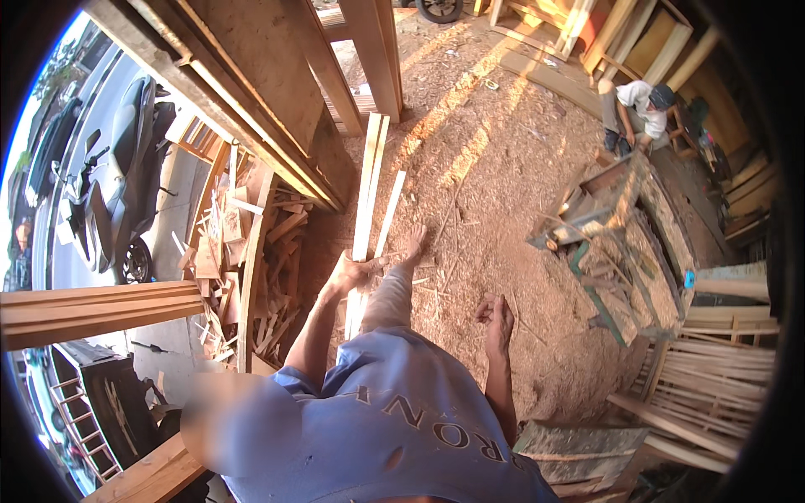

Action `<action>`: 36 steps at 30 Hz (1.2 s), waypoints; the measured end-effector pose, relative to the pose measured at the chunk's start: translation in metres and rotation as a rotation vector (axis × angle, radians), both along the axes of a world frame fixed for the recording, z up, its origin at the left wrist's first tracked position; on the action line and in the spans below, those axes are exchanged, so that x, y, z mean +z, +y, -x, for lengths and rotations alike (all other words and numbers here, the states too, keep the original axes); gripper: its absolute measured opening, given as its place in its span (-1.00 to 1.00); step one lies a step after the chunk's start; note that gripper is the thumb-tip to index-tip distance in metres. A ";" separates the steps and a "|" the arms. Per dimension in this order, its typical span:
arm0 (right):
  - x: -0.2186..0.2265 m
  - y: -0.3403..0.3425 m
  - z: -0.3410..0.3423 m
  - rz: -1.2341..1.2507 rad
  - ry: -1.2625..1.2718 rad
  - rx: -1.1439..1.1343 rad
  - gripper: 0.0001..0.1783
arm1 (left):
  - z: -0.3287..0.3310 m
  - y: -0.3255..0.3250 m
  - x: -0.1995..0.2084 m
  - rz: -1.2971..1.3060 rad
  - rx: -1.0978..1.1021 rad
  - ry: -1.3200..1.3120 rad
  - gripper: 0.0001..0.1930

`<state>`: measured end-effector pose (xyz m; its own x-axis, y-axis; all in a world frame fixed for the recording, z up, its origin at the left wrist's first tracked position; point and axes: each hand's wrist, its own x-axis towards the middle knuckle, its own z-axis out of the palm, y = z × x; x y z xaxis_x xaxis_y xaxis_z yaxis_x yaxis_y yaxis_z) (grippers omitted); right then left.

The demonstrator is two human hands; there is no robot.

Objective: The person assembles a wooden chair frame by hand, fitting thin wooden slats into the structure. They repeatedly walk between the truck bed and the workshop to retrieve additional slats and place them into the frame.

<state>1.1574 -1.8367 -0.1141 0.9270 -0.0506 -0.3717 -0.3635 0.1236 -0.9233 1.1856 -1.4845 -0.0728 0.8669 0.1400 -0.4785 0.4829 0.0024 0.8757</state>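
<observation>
My left hand (356, 272) is closed round long, pale wooden strips (366, 201). They run away from me across the floor, and their near ends pass below the hand beside my leg. A shorter pale strip (390, 214) slants next to them, its near end at my fingers; whether I grip it too is unclear. My right hand (497, 320) hangs over the sawdust to the right, fingers loosely bent and apart, with nothing visible in it. My bare foot (416, 243) stands just beyond the left hand.
Wood offcuts (231, 243) are heaped at the left, near stacked boards (101, 310). A scooter (117, 176) stands outside. At the right is a sawdust-covered workbench or machine (620, 243), with a crouching person (641, 113) behind it. Slats (713, 369) are piled at lower right.
</observation>
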 end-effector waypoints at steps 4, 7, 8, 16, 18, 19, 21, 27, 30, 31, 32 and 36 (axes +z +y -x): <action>-0.018 0.042 -0.148 0.029 0.256 -0.060 -0.50 | -0.173 0.029 0.016 0.030 -0.039 0.062 -0.66; -0.004 0.055 -0.261 0.068 0.214 0.174 -0.54 | -0.286 0.030 0.051 0.126 -0.083 0.060 -0.65; 0.002 0.054 -0.298 0.196 0.157 0.270 -0.59 | -0.318 0.030 0.064 0.087 -0.144 -0.011 -0.65; -0.012 -0.002 -0.514 0.457 0.111 -0.066 -0.63 | -0.563 0.030 0.090 -0.215 -0.112 -0.279 -0.65; -0.021 -0.005 -0.557 0.360 -0.020 -0.161 -0.65 | -0.625 0.034 0.096 -0.224 -0.026 -0.270 -0.71; -0.025 -0.005 -0.581 0.340 -0.011 -0.191 -0.66 | -0.659 0.035 0.100 -0.185 0.040 -0.344 -0.73; -0.031 -0.001 -0.640 0.334 -0.029 -0.180 -0.67 | -0.728 0.037 0.111 0.135 0.184 -0.421 -0.76; 0.017 0.031 -0.926 0.721 -0.460 0.271 -0.71 | -0.960 0.043 0.154 0.070 0.350 -0.958 -0.68; 0.084 0.071 -1.075 0.822 -0.915 0.315 -0.73 | -1.035 0.048 0.168 0.190 0.519 -1.024 -0.68; 0.104 0.090 -1.122 0.874 -1.041 0.328 -0.70 | -1.060 0.055 0.170 0.226 0.547 -1.025 -0.66; 0.120 0.111 -1.166 0.900 -1.148 0.358 -0.66 | -1.081 0.067 0.169 0.284 0.631 -1.002 -0.65; 0.136 0.203 -1.321 1.050 -1.301 0.449 -0.48 | -1.197 0.133 0.142 0.553 0.915 -0.956 -0.52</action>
